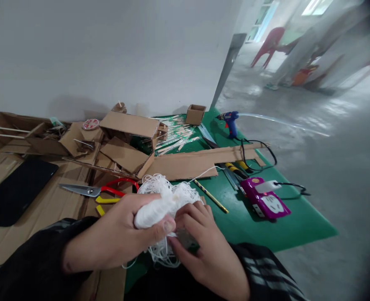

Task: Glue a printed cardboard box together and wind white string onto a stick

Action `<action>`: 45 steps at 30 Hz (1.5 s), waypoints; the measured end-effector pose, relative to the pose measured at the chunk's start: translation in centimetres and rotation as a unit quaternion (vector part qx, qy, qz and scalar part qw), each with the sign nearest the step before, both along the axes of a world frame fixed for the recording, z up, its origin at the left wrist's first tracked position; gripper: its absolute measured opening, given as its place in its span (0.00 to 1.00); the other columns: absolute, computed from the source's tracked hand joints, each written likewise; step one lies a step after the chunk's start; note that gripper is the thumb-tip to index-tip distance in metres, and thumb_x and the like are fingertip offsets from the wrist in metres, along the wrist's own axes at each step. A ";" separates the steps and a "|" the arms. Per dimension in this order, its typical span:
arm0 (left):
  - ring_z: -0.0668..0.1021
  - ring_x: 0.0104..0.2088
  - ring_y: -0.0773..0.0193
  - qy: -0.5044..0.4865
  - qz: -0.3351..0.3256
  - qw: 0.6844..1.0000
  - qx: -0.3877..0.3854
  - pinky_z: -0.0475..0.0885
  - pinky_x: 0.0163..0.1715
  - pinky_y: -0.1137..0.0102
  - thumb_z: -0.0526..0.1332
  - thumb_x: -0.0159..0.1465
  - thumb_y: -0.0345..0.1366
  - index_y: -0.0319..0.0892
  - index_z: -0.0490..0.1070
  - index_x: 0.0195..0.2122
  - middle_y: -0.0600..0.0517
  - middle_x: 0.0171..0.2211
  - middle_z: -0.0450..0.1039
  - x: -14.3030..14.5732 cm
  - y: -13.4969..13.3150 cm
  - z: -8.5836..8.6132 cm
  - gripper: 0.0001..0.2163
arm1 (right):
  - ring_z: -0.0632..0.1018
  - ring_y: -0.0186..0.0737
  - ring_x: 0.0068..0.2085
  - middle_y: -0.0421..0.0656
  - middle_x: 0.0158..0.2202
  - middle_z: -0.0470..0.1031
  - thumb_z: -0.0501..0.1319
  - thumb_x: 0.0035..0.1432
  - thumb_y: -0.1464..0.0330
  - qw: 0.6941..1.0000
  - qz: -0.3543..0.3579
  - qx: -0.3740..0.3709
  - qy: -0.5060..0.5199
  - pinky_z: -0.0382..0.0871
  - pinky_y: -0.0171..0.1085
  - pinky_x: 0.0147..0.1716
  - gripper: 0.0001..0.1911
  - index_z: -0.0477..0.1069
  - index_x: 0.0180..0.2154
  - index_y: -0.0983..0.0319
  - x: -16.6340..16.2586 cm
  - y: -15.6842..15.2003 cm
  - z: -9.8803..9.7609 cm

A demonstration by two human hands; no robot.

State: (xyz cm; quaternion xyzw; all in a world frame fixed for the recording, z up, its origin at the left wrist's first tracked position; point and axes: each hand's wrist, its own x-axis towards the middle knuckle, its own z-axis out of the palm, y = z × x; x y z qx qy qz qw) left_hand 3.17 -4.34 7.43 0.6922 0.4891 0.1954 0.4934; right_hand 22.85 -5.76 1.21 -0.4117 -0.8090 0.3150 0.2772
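- The tangle of white string point(163, 200) is a loose, fluffy wad of thin looped cord, held low in the middle of the view above the near edge of the green mat point(266, 225).
- 1 strand runs from the wad up toward the long cardboard strip point(197, 161); slack loops hang beneath the hands.
- The left hand point(116, 238) is closed around the wad's left side, thumb pressed across its front.
- The right hand point(204, 246) has its fingers bent into the wad's right and lower loops, gripping them.
- Red-handled scissors point(93, 191) lie just behind the left hand on cardboard.
- A yellow pencil point(210, 195) lies just right of the wad.
- A purple power strip point(265, 198) sits farther right on the mat, and a blue glue gun point(231, 122) lies at its far edge.
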 end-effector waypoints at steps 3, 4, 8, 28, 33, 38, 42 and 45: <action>0.70 0.29 0.68 0.075 -0.015 0.996 0.037 0.64 0.28 0.75 0.60 0.63 0.40 0.44 0.67 0.35 0.58 0.30 0.69 -0.2 -0.4 -0.7 0.06 | 0.68 0.44 0.40 0.41 0.36 0.72 0.60 0.57 0.74 0.999 0.001 -0.037 0.021 0.56 0.48 0.47 0.05 0.66 0.33 0.59 0.2 0.2 -0.2; 0.71 0.30 0.67 0.093 -0.016 0.995 0.045 0.64 0.29 0.74 0.61 0.62 0.39 0.45 0.67 0.38 0.58 0.32 0.70 -0.2 -0.5 -1.0 0.06 | 0.68 0.44 0.40 0.41 0.36 0.71 0.59 0.58 0.75 0.999 0.000 -0.050 0.023 0.57 0.47 0.46 0.05 0.65 0.33 0.59 0.2 0.2 -0.2; 0.74 0.32 0.64 0.118 -0.022 0.992 0.040 0.65 0.31 0.73 0.61 0.61 0.39 0.48 0.65 0.47 0.57 0.36 0.73 -0.1 -0.9 -1.8 0.13 | 0.68 0.44 0.39 0.43 0.35 0.68 0.57 0.59 0.75 0.997 -0.016 -0.075 0.025 0.58 0.46 0.43 0.04 0.65 0.34 0.60 0.2 0.2 -0.3; 0.53 0.14 0.77 -0.191 0.172 0.943 -0.212 0.53 0.12 0.82 0.63 0.58 0.41 0.43 0.64 0.32 0.65 0.16 0.53 -0.3 0.3 -2.5 0.09 | 0.67 0.45 0.42 0.42 0.38 0.72 0.57 0.59 0.77 0.988 0.089 -0.085 -0.096 0.56 0.49 0.47 0.06 0.66 0.35 0.60 0.9 0.7 -0.6; 0.55 0.13 0.76 -0.151 0.151 0.962 -0.173 0.53 0.12 0.81 0.61 0.61 0.44 0.43 0.63 0.33 0.65 0.14 0.54 -0.6 0.4 -2.5 0.10 | 0.67 0.45 0.46 0.43 0.42 0.71 0.58 0.56 0.77 0.989 0.109 -0.091 -0.049 0.54 0.49 0.51 0.09 0.66 0.39 0.60 1.4 0.6 0.1; 0.59 0.14 0.75 -0.107 0.111 0.974 -0.163 0.53 0.13 0.81 0.59 0.64 0.44 0.44 0.63 0.34 0.65 0.14 0.56 -0.1 0.3 -2.0 0.10 | 0.69 0.43 0.43 0.41 0.38 0.72 0.62 0.57 0.72 0.991 0.082 -0.097 0.042 0.56 0.45 0.50 0.04 0.69 0.37 0.60 0.8 1.0 0.9; 0.57 0.14 0.76 -0.125 0.099 0.972 -0.170 0.52 0.13 0.80 0.58 0.65 0.44 0.44 0.62 0.35 0.65 0.16 0.55 -0.1 0.3 -1.8 0.10 | 0.69 0.40 0.37 0.41 0.31 0.71 0.57 0.63 0.69 0.988 0.039 -0.113 0.098 0.60 0.41 0.41 0.08 0.69 0.31 0.61 0.3 1.1 0.7; 0.57 0.14 0.76 -0.111 0.098 0.976 -0.160 0.51 0.13 0.79 0.59 0.65 0.45 0.45 0.61 0.39 0.65 0.19 0.57 -0.7 0.2 -1.6 0.11 | 0.70 0.38 0.34 0.41 0.28 0.70 0.56 0.65 0.66 0.977 0.013 -0.155 0.147 0.62 0.39 0.37 0.12 0.70 0.29 0.62 0.4 1.1 0.6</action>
